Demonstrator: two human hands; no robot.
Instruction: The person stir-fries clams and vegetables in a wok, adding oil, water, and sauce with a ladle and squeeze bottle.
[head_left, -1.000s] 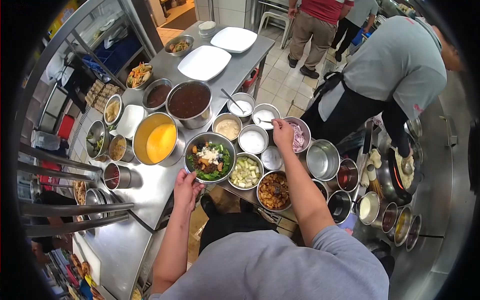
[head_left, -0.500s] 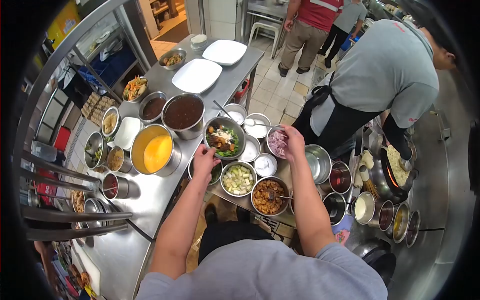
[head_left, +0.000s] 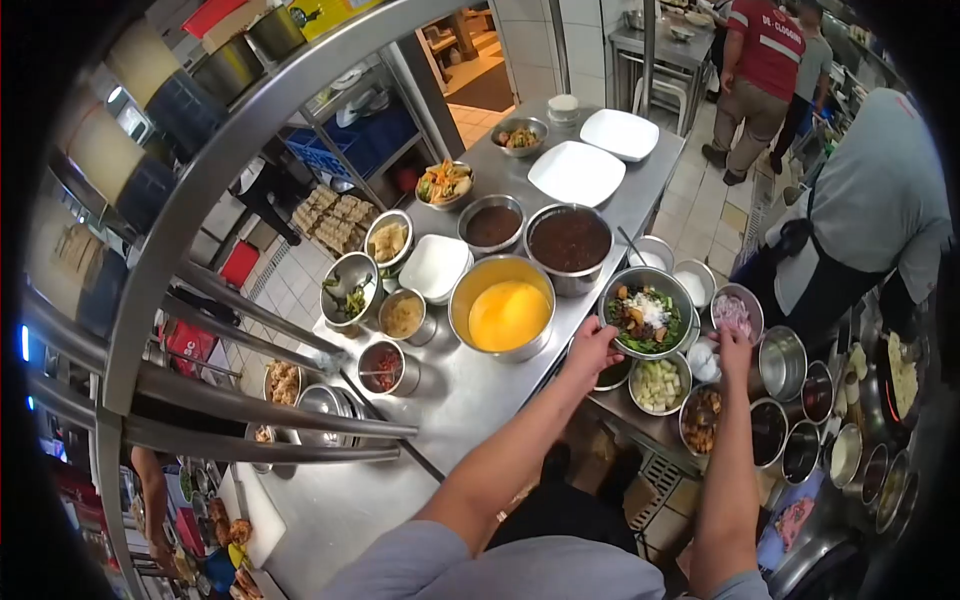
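My left hand [head_left: 592, 352] pinches the near-left rim of a metal bowl [head_left: 648, 276]. Inside are chopped greens, brown pieces and a white heap on top. My right hand [head_left: 735, 352] is at the near edge of a bowl of chopped red onion [head_left: 733, 313], its fingertips drawn together; whether anything is between them is hidden. Around the hands stand a bowl of pale green diced vegetable [head_left: 657, 384], browned chunks [head_left: 701, 415] partly behind my right forearm, and small bowls of white powder [head_left: 696, 285].
On the steel table [head_left: 440, 410] to the left stand a pot of yellow liquid [head_left: 500, 270], a pot of dark sauce [head_left: 570, 240] and white square plates [head_left: 577, 174]. Metal rails [head_left: 270, 400] cross the left side. A co-worker [head_left: 875, 190] bends over a wok at right.
The view has turned left, shifting everything rightward. My right hand has moved to the near side of the onion bowl. My left hand still holds its bowl's rim.
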